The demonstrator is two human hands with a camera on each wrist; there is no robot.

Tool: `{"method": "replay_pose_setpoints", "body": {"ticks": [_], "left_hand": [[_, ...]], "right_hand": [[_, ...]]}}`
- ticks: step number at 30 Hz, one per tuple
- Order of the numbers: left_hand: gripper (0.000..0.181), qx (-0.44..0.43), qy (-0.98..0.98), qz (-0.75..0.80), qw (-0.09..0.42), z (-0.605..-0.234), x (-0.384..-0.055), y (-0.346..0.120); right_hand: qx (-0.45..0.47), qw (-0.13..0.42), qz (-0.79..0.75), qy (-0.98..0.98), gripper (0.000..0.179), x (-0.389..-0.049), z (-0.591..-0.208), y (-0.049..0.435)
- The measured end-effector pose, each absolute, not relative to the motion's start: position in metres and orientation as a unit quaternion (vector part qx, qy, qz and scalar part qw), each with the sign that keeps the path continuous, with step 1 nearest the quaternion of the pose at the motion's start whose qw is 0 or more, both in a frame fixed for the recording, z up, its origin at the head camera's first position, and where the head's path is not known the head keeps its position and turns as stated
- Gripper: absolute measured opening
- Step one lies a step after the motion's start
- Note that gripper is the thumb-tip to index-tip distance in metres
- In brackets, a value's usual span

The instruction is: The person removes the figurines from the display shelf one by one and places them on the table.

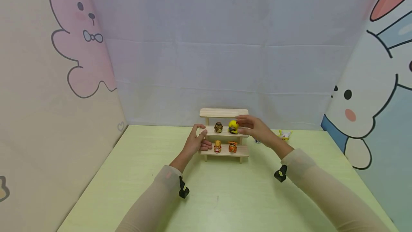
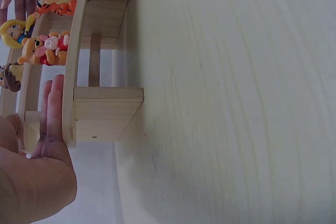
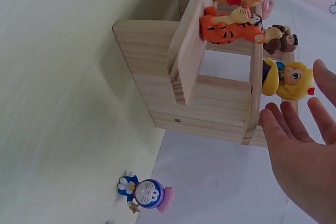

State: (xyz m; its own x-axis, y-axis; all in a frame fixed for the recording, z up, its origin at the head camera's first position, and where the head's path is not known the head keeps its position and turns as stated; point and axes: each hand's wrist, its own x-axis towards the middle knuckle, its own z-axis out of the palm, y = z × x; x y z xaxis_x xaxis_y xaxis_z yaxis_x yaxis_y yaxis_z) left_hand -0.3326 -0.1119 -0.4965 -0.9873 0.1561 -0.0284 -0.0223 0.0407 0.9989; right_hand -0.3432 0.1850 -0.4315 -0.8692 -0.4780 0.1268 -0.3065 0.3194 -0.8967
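Note:
A three-tier wooden display shelf (image 1: 224,112) stands on the table. My left hand (image 1: 194,143) holds its left end, thumb over the middle board and straight fingers beneath it. My right hand (image 1: 257,130) is beside a yellow-haired figurine (image 1: 233,126) at the right of the middle tier. In the right wrist view its fingers (image 3: 286,124) are spread around the figurine's side; contact is unclear. A brown figurine (image 1: 218,127) stands left of the yellow one. On the bottom tier are a Pooh figurine (image 1: 217,146) hugging a pink piglet and an orange Tigger figurine (image 1: 233,146).
A blue cat figurine (image 3: 147,192) lies on the table right of the shelf, partly hidden in the head view. Farther right is a white and yellow figurine (image 1: 284,135). Behind the shelf hangs a white cloth (image 1: 222,63), with printed panels on both sides.

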Motion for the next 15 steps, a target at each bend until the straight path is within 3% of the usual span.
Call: {"method": "replay_pose_setpoints", "body": {"ticks": [15], "left_hand": [[0.036, 0.058, 0.715, 0.69, 0.093, -0.483, -0.328, -0.113]], "right_hand": [[-0.206, 0.067, -0.542, 0.812, 0.051, -0.346, -0.44, 0.163]]}}
